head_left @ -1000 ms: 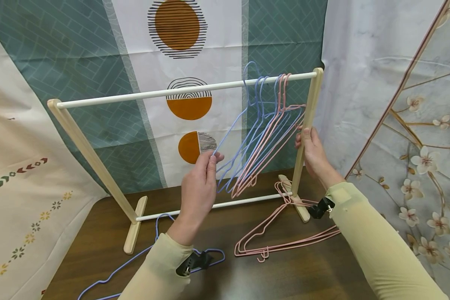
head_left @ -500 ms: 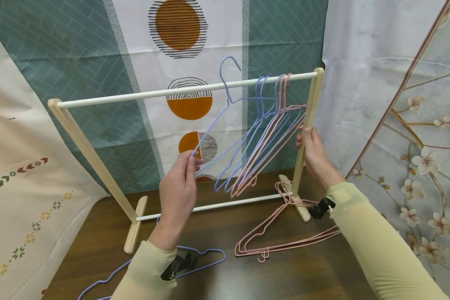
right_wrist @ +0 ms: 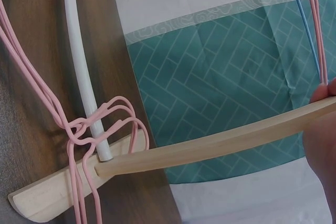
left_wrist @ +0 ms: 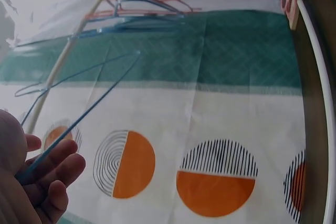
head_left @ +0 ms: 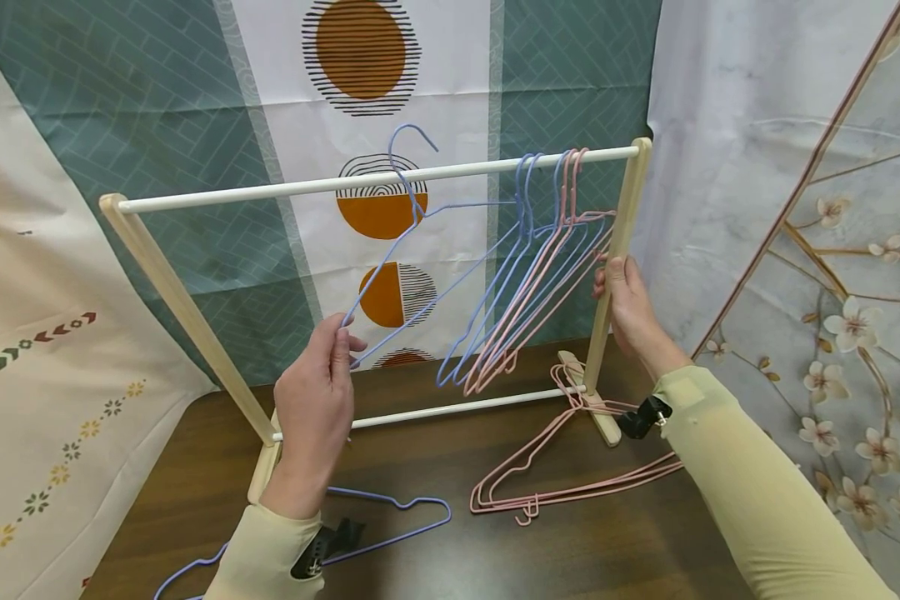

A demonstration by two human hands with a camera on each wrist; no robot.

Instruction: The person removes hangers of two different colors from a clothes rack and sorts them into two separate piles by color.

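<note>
My left hand (head_left: 317, 412) pinches the lower left corner of a blue clothes hanger (head_left: 480, 203). The hanger's hook stands above the white rail (head_left: 270, 191) of the rack; whether it touches the rail I cannot tell. In the left wrist view the same hanger (left_wrist: 86, 111) runs away from the curled fingers. My right hand (head_left: 633, 312) grips the right wooden post (head_left: 627, 208), its fingers partly hidden behind it. Bunched near that post, several blue hangers (head_left: 527, 221) and pink hangers (head_left: 521, 287) hang from the rail.
Pink hangers (head_left: 570, 497) lie on the table (head_left: 435, 575) at the right, their hooks toward the front and over the post's foot (right_wrist: 42, 195). Another blue hanger (head_left: 387, 542) lies at the left, partly beneath my left arm. A lower white bar (head_left: 450, 409) joins the posts.
My left hand has moved left along the rail with the blue hanger, drawing it apart from the bunch. My right hand has stayed on the post.
</note>
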